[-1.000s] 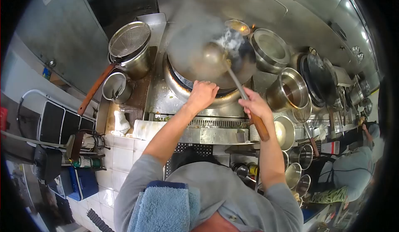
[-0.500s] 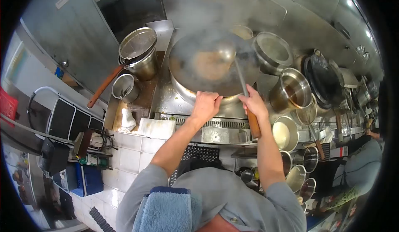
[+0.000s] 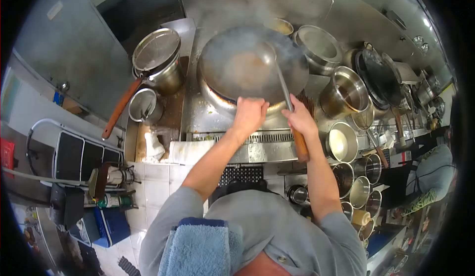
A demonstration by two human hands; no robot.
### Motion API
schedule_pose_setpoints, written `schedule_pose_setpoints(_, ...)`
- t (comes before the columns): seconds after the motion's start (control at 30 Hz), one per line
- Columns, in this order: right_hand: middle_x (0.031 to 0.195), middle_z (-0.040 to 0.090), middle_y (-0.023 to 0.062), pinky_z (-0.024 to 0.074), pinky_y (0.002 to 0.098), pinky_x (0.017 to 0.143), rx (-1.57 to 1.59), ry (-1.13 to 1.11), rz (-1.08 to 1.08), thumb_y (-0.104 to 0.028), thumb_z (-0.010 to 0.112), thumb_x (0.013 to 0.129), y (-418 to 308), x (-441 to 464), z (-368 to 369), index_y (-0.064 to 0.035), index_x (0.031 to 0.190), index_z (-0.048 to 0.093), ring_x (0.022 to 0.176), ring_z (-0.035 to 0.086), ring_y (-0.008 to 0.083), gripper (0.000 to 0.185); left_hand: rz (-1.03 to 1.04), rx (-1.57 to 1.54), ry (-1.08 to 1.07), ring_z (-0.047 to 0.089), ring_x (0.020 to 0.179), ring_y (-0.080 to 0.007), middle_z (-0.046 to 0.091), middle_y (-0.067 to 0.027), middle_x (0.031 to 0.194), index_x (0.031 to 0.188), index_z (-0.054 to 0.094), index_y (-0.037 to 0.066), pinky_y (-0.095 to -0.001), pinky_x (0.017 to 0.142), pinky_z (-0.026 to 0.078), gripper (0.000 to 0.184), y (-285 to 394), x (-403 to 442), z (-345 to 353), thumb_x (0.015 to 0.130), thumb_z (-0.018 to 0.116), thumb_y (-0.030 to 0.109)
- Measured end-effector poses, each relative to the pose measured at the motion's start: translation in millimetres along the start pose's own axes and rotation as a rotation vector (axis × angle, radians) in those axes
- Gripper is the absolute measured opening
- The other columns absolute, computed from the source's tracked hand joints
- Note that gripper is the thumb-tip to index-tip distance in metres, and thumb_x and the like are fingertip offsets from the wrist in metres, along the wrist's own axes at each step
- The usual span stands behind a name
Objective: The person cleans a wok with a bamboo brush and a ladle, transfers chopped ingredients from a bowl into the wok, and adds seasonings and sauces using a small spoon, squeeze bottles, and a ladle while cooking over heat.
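A large steaming wok [image 3: 217,73] sits on the stove, with brownish food or liquid [image 3: 245,68] blurred by steam inside. My left hand [image 3: 251,114] is closed at its near rim, gripping the wok; the exact grip point is hidden under my fingers. In my right hand [image 3: 301,119] is a ladle [image 3: 283,84], held around its upper shaft. Its wooden handle end [image 3: 300,146] points back towards me beneath my wrist. The ladle's bowl [image 3: 267,53] is inside the wok, at the right of the brownish patch.
On the left, a strainer [image 3: 157,48] rests over a metal pot, near a small pot [image 3: 143,105]. To the right stand a lidded pot [image 3: 319,46], a tall pot [image 3: 345,95] and a pot of pale liquid [image 3: 341,145]. Another person [image 3: 433,174] is at far right.
My left hand and the wok's near edge have moved slightly forward, and more of the wok's underside shows. The ladle bowl has shifted slightly away from me. The whole view has shifted a little.
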State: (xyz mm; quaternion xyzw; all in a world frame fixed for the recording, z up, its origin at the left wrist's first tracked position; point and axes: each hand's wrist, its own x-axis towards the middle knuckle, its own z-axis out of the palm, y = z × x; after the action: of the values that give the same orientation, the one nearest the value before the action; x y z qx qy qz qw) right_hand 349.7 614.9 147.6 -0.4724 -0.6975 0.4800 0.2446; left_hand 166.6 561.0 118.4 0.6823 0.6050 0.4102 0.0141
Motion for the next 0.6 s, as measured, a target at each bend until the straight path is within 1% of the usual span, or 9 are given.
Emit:
schedule_pose_setpoints(0.1, 0.062, 0.045, -0.004, 0.0392, 0.0236, 0.038, 0.26, -0.227, 0.119, -0.007, 0.057, 0.087, -15.1, -3.4, -3.7, -0.0046, 0.142, 0.039, 0.045, 0.044, 0.0064, 0.058, -0.05, -0.027, -0.007, 0.061, 0.071, -0.0381, 0.062, -0.0172, 0.067, 0.066, 0.061, 0.003, -0.0492, 0.068, 0.043, 0.024, -7.9, 8.1, 7.0, 0.085, 0.063, 0.018)
schedule_pose_setpoints(0.13, 0.063, 0.045, -0.0039, 0.0389, 0.0233, 0.038, 0.327, -0.261, 0.163, -0.007, 0.057, 0.087, -19.7, -5.1, -2.0, -0.0054, 0.143, 0.037, 0.044, 0.043, 0.0059, 0.059, -0.092, 0.021, -0.03, 0.061, 0.07, -0.0374, 0.063, -0.0166, 0.068, 0.066, 0.062, 0.003, -0.0484, 0.068, 0.043, 0.024, -11.6, 14.3, 10.1, 0.085, 0.062, 0.017)
schedule_pose_setpoints(0.23, 0.064, 0.045, -0.004, 0.0377, 0.0228, 0.037, 0.18, -0.208, 0.076, -0.007, 0.057, 0.087, -31.9, -29.9, 10.5, -0.0059, 0.142, 0.039, 0.044, 0.042, 0.0048, 0.058, -0.027, -0.001, -0.012, 0.061, 0.069, -0.0383, 0.063, -0.0171, 0.069, 0.067, 0.062, 0.004, -0.0483, 0.068, 0.043, 0.024, -13.8, 8.0, 6.0, 0.085, 0.063, 0.019)
schedule_pose_setpoints(0.27, 0.063, 0.044, -0.0044, 0.0375, 0.0226, 0.036, 0.218, -0.239, 0.06, -0.007, 0.057, 0.087, -27.1, -31.3, 8.8, -0.0072, 0.143, 0.038, 0.043, 0.042, 0.005, 0.059, -0.012, 0.009, -0.038, 0.061, 0.069, -0.0386, 0.063, -0.0176, 0.07, 0.068, 0.063, 0.004, -0.0488, 0.068, 0.043, 0.024, -10.5, 5.7, 0.3, 0.085, 0.063, 0.02)
schedule_pose_setpoints(0.37, 0.061, 0.044, -0.0048, 0.0376, 0.023, 0.036, 0.37, -0.325, 0.182, -0.006, 0.057, 0.087, -28.9, -36.2, -12.6, -0.008, 0.144, 0.038, 0.043, 0.042, 0.0054, 0.059, -0.047, 0.051, -0.027, 0.061, 0.071, -0.0381, 0.064, -0.0168, 0.069, 0.069, 0.062, 0.003, -0.0491, 0.069, 0.043, 0.024, -22.5, 11.9, 7.0, 0.085, 0.063, 0.021)
schedule_pose_setpoints(0.4, 0.06, 0.046, -0.0023, 0.0393, 0.0253, 0.038, 0.229, -0.301, 0.154, -0.006, 0.058, 0.087, -23.4, -33.3, -13.3, -0.0074, 0.143, 0.039, 0.044, 0.045, 0.0077, 0.059, -0.05, 0.063, -0.072, 0.062, 0.071, -0.038, 0.064, -0.0165, 0.069, 0.069, 0.062, 0.003, -0.0488, 0.069, 0.043, 0.024, -24.9, 11.0, 8.1, 0.086, 0.062, 0.021)
schedule_pose_setpoints(0.5, 0.061, 0.045, -0.0023, 0.0386, 0.0244, 0.038, 0.088, -0.164, 0.101, -0.006, 0.058, 0.087, -21.7, -29.3, -9.9, -0.0052, 0.139, 0.043, 0.044, 0.044, 0.0069, 0.054, 0.011, -0.021, -0.058, 0.062, 0.07, -0.0384, 0.065, -0.0176, 0.071, 0.072, 0.063, 0.003, -0.0499, 0.07, 0.042, 0.025, -8.0, 0.5, -12.2, 0.087, 0.06, 0.022)
schedule_pose_setpoints(0.53, 0.062, 0.047, -0.0016, 0.0393, 0.025, 0.038, 0.049, -0.132, 0.093, -0.006, 0.059, 0.085, -16.6, -25.7, -7.9, -0.0064, 0.139, 0.043, 0.045, 0.045, 0.0075, 0.056, 0.023, -0.014, -0.026, 0.063, 0.07, -0.037, 0.065, -0.0173, 0.071, 0.072, 0.064, 0.003, -0.0501, 0.071, 0.042, 0.024, -9.0, -0.6, -7.5, 0.087, 0.06, 0.022)
schedule_pose_setpoints(0.6, 0.062, 0.047, -0.0025, 0.0386, 0.0242, 0.037, 0.184, -0.219, 0.14, -0.006, 0.058, 0.086, -13.5, -26.3, -11.1, -0.0073, 0.142, 0.04, 0.045, 0.045, 0.0065, 0.059, -0.042, 0.029, -0.05, 0.063, 0.072, -0.0362, 0.065, -0.0165, 0.07, 0.071, 0.063, 0.004, -0.0499, 0.071, 0.042, 0.023, -23.6, 1.1, 11.3, 0.086, 0.061, 0.021)
